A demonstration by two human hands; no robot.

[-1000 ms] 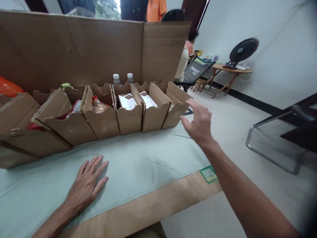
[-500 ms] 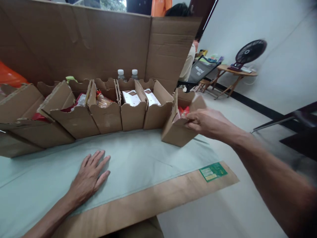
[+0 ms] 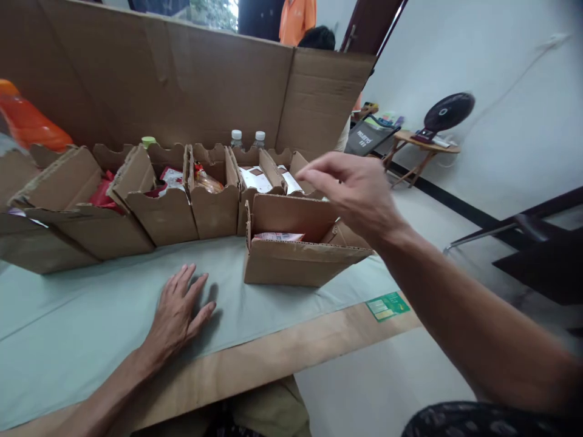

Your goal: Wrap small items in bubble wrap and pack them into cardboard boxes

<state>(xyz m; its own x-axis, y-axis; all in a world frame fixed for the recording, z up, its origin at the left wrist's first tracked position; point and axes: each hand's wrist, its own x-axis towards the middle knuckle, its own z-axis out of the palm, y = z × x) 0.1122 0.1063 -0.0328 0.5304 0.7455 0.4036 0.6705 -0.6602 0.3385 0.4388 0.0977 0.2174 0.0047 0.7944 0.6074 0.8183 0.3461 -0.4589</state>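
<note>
My right hand (image 3: 353, 191) hangs over the right end of a narrow cardboard box (image 3: 286, 265), fingers bent together and nothing visible in them. This box stands turned broadside on the pale green cloth (image 3: 218, 321), in front of the row, with a pinkish packet (image 3: 277, 237) inside. My left hand (image 3: 182, 306) is low over the cloth, empty, its fingers spread. Behind stand more cardboard boxes: one with a red packet (image 3: 104, 194), one with a red-and-white packet (image 3: 173, 178), one with a packet of long tan pieces (image 3: 208, 179), and two with white cartons (image 3: 255, 178).
A tall cardboard panel (image 3: 204, 91) rises behind the row, with two white-capped bottles (image 3: 236, 139) and an orange bottle (image 3: 34, 121) before it. The wooden table edge (image 3: 273, 364) carries a green label (image 3: 388, 306). A fan (image 3: 449, 115) stands on a small table at right.
The right-hand box has moved left and turned broadside. My right hand has let go of its rim and risen above it. My left hand has lifted slightly; the view has shifted.
</note>
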